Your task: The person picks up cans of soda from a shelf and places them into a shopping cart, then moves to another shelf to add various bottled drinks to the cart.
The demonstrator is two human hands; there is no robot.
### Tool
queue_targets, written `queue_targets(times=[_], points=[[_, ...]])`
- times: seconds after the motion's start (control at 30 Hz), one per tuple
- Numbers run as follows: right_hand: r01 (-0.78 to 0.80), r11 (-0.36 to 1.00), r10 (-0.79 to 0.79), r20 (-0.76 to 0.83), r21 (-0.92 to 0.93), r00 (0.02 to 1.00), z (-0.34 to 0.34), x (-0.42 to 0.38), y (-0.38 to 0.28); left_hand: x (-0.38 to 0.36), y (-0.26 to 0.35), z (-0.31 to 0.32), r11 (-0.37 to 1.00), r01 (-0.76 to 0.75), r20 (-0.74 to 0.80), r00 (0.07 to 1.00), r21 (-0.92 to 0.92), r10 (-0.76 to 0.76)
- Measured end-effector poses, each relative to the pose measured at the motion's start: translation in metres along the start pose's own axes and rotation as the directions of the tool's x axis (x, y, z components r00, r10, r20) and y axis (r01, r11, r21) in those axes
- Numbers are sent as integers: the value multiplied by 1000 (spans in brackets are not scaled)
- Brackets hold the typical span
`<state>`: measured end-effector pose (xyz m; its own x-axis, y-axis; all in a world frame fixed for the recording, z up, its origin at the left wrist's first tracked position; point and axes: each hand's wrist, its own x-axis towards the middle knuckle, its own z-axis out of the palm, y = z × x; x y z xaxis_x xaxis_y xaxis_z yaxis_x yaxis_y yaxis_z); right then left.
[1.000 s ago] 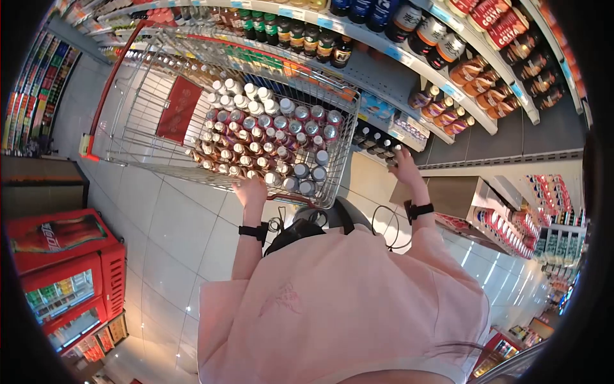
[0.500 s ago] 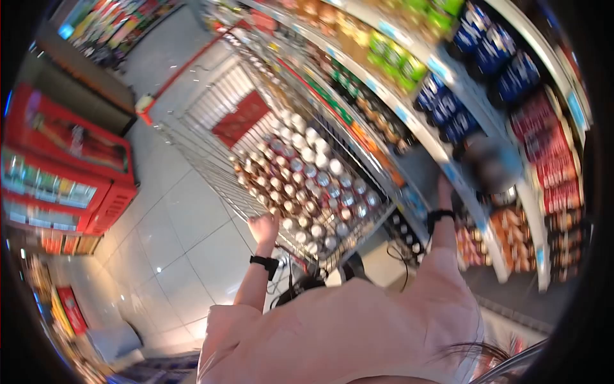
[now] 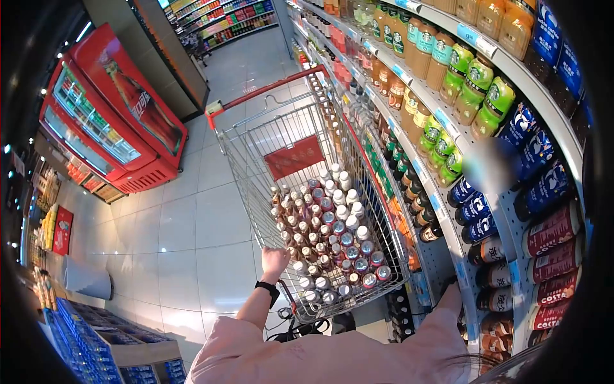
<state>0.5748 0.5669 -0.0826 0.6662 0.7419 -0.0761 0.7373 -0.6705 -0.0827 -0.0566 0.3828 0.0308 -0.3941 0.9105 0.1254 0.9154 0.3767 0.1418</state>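
Note:
My left hand [image 3: 275, 261] is closed around the side rim of a metal shopping cart [image 3: 246, 185], with a black band on the wrist. Inside the cart stand many bottles with white caps [image 3: 341, 211] and brown bottles [image 3: 297, 221], beside several silver-topped cans [image 3: 361, 264]. My right forearm [image 3: 451, 301] reaches in at the lower shelves on the right. Its hand is hidden past the shelf edge, so its fingers and anything in them do not show. Near it are dark bottles [image 3: 430, 232] and dark-labelled cans [image 3: 489, 249].
Drink shelves [image 3: 460, 121] curve along the right, holding green bottles [image 3: 489, 105], blue packs [image 3: 540, 192] and red COSTA bottles [image 3: 556, 291]. A red drinks fridge [image 3: 150, 169] stands at left on the tiled floor [image 3: 217, 217]. Blue packs [image 3: 77, 342] are stacked at lower left.
The view has turned and steadied, so the cart and fridge appear further right. My left hand stays on the cart rim. My right arm appears lower, its hand now out of sight.

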Motion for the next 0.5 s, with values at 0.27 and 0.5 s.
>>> queue_targets(times=[0.27, 0.5], points=[[-153, 947, 193, -119, 282, 974, 2, -51, 58, 1, -8, 11, 996, -49, 5, 999, 77, 49], [-65, 299, 365, -51, 952, 930, -43, -93, 38, 2, -6, 5, 995, -83, -49, 996, -64, 79]])
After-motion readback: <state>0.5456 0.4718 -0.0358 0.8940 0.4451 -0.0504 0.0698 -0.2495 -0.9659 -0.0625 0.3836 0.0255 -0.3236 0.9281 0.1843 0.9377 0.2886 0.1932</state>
